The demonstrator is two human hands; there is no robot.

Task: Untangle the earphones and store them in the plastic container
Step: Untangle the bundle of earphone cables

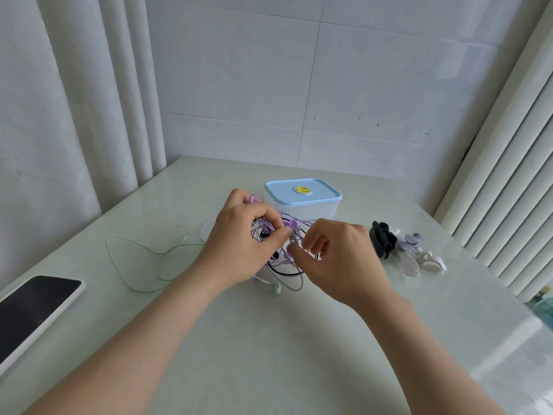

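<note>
A tangle of earphones in purple, black and white cords lies at the middle of the table. My left hand grips a bunch of these cords from the left, fingers curled round them. My right hand pinches a thin cord at the tangle's right side. A mint-green earphone cord trails off to the left, and its green earbud lies at the tangle's near edge. Behind the tangle stands the clear plastic container with its light-blue lid on.
A pile of black, white and grey cable ties lies right of the tangle. A phone with a dark screen rests at the table's left edge. Curtains hang on the left, blinds on the right, a tiled wall behind.
</note>
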